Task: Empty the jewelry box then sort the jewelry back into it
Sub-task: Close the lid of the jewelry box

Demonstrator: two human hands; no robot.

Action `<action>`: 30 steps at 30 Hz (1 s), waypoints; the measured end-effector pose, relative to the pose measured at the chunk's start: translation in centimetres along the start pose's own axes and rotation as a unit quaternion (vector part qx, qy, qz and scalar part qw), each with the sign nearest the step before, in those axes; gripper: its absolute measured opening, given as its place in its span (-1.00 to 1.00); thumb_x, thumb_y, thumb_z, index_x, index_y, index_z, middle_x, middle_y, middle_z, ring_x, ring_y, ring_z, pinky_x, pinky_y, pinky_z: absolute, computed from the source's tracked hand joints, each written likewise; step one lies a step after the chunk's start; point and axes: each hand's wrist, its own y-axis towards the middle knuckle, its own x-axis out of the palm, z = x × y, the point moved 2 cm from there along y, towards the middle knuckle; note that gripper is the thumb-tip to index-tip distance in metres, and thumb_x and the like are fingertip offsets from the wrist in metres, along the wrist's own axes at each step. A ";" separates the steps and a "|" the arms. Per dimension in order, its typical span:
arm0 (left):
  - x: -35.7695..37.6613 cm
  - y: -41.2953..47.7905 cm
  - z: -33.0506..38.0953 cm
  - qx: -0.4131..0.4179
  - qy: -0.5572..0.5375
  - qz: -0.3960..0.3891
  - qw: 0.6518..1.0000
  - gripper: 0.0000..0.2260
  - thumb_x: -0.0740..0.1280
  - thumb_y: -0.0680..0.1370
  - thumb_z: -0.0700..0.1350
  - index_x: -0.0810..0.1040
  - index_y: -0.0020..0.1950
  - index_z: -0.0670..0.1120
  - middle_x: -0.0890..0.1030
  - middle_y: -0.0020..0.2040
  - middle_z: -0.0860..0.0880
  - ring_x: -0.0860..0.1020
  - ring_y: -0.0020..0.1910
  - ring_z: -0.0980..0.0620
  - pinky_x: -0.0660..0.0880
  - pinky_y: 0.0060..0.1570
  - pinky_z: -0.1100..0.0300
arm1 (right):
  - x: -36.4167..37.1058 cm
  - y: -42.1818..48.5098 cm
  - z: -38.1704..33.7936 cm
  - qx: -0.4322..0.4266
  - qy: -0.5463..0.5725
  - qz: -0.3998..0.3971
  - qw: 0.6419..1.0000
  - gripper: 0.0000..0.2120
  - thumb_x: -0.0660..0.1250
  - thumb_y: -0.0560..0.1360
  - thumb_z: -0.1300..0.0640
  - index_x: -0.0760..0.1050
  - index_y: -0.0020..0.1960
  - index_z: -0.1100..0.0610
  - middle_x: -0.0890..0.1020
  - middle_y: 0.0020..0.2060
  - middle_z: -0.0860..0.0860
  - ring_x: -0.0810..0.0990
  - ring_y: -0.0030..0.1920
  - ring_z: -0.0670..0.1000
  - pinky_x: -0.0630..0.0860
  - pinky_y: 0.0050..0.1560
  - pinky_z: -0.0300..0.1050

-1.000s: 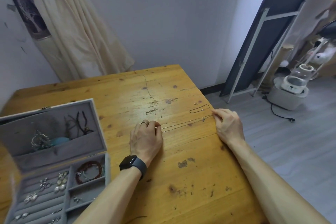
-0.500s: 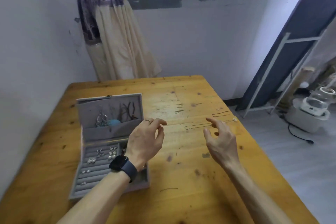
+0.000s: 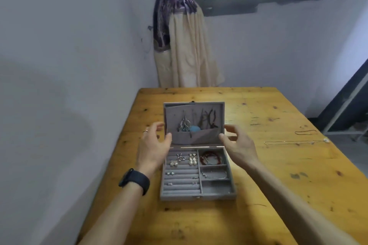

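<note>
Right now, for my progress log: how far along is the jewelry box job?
Early. Done: two thin chains lie on the wooden table. In hand: nothing; the left hand and right hand flank the open grey felt jewelry box. Left: silver earrings, red bead bracelet and lid-pocket pendants are inside; sorting not begun.

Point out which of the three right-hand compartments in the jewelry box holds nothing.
The nearest compartment: only bare grey lining shows. The farthest one holds a red bracelet, the middle one a thin silver bangle.

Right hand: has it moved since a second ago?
Yes. The right hand has left the thin chain it pinched and gone leftward, to just beside the right edge of the jewelry box lid.
</note>
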 end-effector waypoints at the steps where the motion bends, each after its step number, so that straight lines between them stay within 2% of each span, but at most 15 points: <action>1: -0.2 0.8 -0.1 -0.017 -0.021 -0.005 1.000 -0.62 0.39 0.55 0.03 0.44 0.35 0.05 0.52 0.25 0.03 0.53 0.14 0.02 0.53 0.11 0.08 | 0.3 0.8 -0.6 0.020 0.017 0.007 1.000 -0.61 0.34 0.58 -0.02 0.45 0.37 0.05 0.57 0.25 -0.03 0.56 0.14 -0.03 0.48 0.09 -0.15; 4: -0.3 3.1 0.3 -0.054 -0.068 -0.033 0.996 -0.50 0.40 0.55 0.07 0.36 0.44 0.02 0.47 0.28 0.03 0.45 0.26 0.04 0.42 0.19 0.12 | 0.8 3.4 -2.1 0.078 0.052 0.026 0.995 -0.47 0.31 0.57 -0.13 0.35 0.46 0.08 0.50 0.34 0.03 0.48 0.30 0.05 0.43 0.32 0.04; 6: -0.1 4.5 0.8 -0.088 -0.127 -0.065 0.986 -0.46 0.39 0.56 0.09 0.33 0.49 0.00 0.48 0.28 0.02 0.46 0.22 0.04 0.43 0.19 0.10 | 1.0 5.2 -2.6 0.114 0.067 0.023 0.991 -0.38 0.27 0.55 -0.23 0.30 0.50 0.05 0.48 0.36 0.05 0.50 0.30 0.08 0.44 0.34 0.12; 8: 0.0 5.6 1.0 -0.113 -0.180 -0.093 0.973 -0.48 0.37 0.58 0.07 0.36 0.49 -0.04 0.51 0.25 0.03 0.51 0.16 0.03 0.49 0.14 0.09 | 1.2 6.5 -2.8 0.139 0.077 0.006 0.987 -0.35 0.22 0.49 -0.35 0.35 0.45 -0.01 0.53 0.31 0.02 0.57 0.22 0.10 0.49 0.29 0.18; 10: 0.0 6.0 0.9 -0.108 -0.192 -0.102 0.970 -0.54 0.37 0.60 -0.04 0.40 0.47 -0.09 0.54 0.22 0.03 0.53 0.11 0.06 0.49 0.02 0.23 | 1.2 7.2 -2.9 0.146 0.066 -0.009 0.987 -0.49 0.18 0.49 -0.38 0.45 0.25 -0.06 0.59 0.20 0.00 0.61 0.13 0.10 0.53 0.23 0.20; 12: -0.2 6.0 0.5 -0.097 -0.180 -0.093 0.974 -0.56 0.38 0.59 -0.09 0.43 0.45 -0.14 0.56 0.25 -0.02 0.52 0.13 0.09 0.46 0.05 0.27 | 1.0 7.4 -3.1 0.143 0.061 -0.011 0.988 -0.60 0.17 0.53 -0.34 0.45 0.13 -0.07 0.60 0.11 0.00 0.62 0.07 0.11 0.56 0.17 0.19; 15: -0.6 5.4 0.0 -0.084 -0.165 -0.092 0.978 -0.58 0.38 0.59 -0.08 0.46 0.43 -0.13 0.56 0.27 0.00 0.51 0.18 0.08 0.45 0.19 0.18 | 0.5 6.6 -3.5 0.139 0.067 -0.005 0.988 -0.57 0.14 0.50 -0.39 0.44 0.10 -0.07 0.60 0.04 -0.01 0.63 0.02 0.11 0.59 0.11 0.18; 18: -1.2 4.2 0.2 -0.074 -0.166 -0.087 0.980 -0.65 0.37 0.60 -0.06 0.51 0.38 -0.07 0.58 0.19 0.05 0.52 0.12 0.13 0.44 0.06 0.28 | -0.1 5.2 -3.8 0.125 0.083 0.006 0.989 -0.49 0.10 0.43 -0.50 0.47 -0.03 -0.10 0.63 -0.04 -0.04 0.67 -0.04 0.10 0.62 0.05 0.19; 20: -1.8 3.0 0.2 -0.068 -0.162 -0.078 0.981 -0.71 0.38 0.59 -0.03 0.54 0.30 0.00 0.61 0.10 0.10 0.55 0.09 0.12 0.46 0.03 0.23 | -0.7 4.0 -3.8 0.118 0.106 0.014 0.987 -0.42 0.10 0.38 -0.55 0.51 -0.07 -0.06 0.67 -0.08 0.01 0.69 -0.07 0.11 0.64 0.02 0.21; 23: -2.5 0.9 0.1 -0.063 -0.140 -0.063 0.986 -0.79 0.39 0.58 0.00 0.52 0.20 0.15 0.60 -0.02 0.18 0.60 0.01 0.08 0.51 -0.02 0.13 | -1.5 1.3 -3.3 0.105 0.135 0.014 0.985 -0.44 0.16 0.42 -0.49 0.57 -0.09 -0.02 0.69 -0.10 0.02 0.68 -0.04 0.11 0.62 0.07 0.22; 25: -2.8 -0.6 0.1 -0.059 -0.132 -0.044 0.989 -0.80 0.41 0.57 0.02 0.51 0.15 0.20 0.60 -0.04 0.18 0.60 -0.03 0.10 0.49 -0.11 0.19 | -1.8 -0.8 -3.2 0.092 0.147 0.014 0.985 -0.57 0.19 0.53 -0.37 0.60 -0.08 -0.05 0.68 -0.09 -0.01 0.68 -0.03 0.07 0.62 0.10 0.17; 27: -2.9 -2.3 -0.2 -0.056 -0.126 -0.028 0.990 -0.79 0.42 0.54 0.05 0.52 0.15 0.21 0.61 -0.06 0.16 0.57 -0.04 0.14 0.46 -0.15 0.23 | -2.0 -2.9 -2.9 0.072 0.159 0.019 0.985 -0.72 0.21 0.59 -0.26 0.61 -0.10 -0.16 0.68 -0.08 -0.10 0.68 -0.02 0.02 0.63 0.10 0.10; 29: -2.7 -3.8 -0.9 -0.067 -0.147 -0.029 0.986 -0.77 0.44 0.53 0.06 0.56 0.17 0.21 0.64 -0.04 0.15 0.59 -0.01 0.11 0.55 -0.08 0.13 | -1.9 -4.9 -1.9 0.068 0.168 0.022 0.983 -0.80 0.24 0.59 -0.23 0.61 0.04 -0.23 0.67 0.03 -0.14 0.67 0.00 -0.02 0.62 0.12 0.07; 30: -2.6 -4.5 -1.2 -0.079 -0.163 -0.032 0.983 -0.77 0.44 0.54 0.04 0.58 0.18 0.21 0.66 -0.01 0.14 0.61 0.02 0.09 0.59 -0.02 0.05 | -1.8 -6.0 -1.4 0.072 0.171 0.024 0.982 -0.72 0.26 0.57 -0.25 0.60 0.17 -0.19 0.66 0.13 -0.13 0.66 0.03 -0.05 0.62 0.14 0.07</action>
